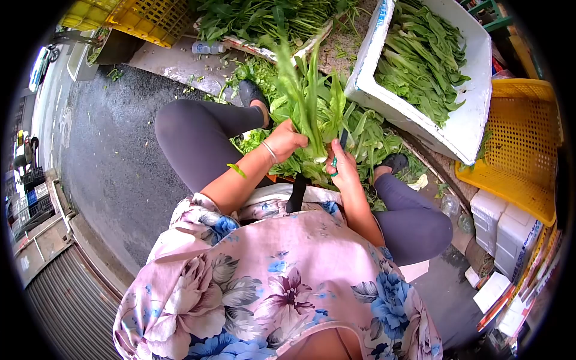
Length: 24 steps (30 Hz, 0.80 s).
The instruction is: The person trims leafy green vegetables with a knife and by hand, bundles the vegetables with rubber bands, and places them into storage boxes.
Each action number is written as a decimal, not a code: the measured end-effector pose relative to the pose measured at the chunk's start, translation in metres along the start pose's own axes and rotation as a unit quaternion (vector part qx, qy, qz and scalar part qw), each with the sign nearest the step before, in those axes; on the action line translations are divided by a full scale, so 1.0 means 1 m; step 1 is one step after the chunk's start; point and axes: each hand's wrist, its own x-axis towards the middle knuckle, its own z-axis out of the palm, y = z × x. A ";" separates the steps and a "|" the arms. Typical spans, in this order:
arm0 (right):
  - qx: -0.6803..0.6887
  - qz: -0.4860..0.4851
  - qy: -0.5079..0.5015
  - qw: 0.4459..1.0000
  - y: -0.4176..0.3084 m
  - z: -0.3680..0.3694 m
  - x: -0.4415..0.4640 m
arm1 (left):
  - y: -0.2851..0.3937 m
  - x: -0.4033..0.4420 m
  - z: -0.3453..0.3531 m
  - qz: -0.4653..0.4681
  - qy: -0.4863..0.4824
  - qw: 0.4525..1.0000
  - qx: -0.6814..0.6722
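My left hand [286,140], with a bracelet at the wrist, is closed round a bunch of long-leaved greens [305,105]. The leaves point away from me and the pale cut base faces my body. Just right of that base, my right hand [342,163] is closed on a small knife with a green handle; its dark blade points up beside the leaves. Loose greens [369,135] lie heaped on the ground between my feet, beneath both hands.
A white foam box [420,129] holding leafy greens stands at the upper right, beside a yellow basket [519,144]. More greens [264,21] lie at the top. A yellow crate [150,21] and a plastic bottle [208,47] are at upper left; white foam boxes [507,228] are at right.
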 end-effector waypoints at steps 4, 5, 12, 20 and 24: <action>0.039 0.074 -0.156 0.984 -0.004 0.002 -0.006 | 0.004 0.000 -0.005 0.013 -0.002 0.999 -0.044; 0.019 0.033 -0.141 0.989 0.002 0.000 0.000 | 0.004 -0.001 -0.005 0.003 0.019 1.000 -0.018; -0.133 -0.140 0.037 0.980 0.007 0.010 -0.001 | -0.014 -0.010 -0.012 -0.096 -0.070 0.993 -0.003; -0.039 -0.057 0.103 0.992 0.003 -0.016 0.009 | -0.022 -0.003 -0.022 -0.014 0.039 0.999 -0.029; -0.141 0.027 0.149 0.978 0.016 -0.035 0.021 | -0.018 -0.001 -0.024 0.050 0.120 0.979 0.160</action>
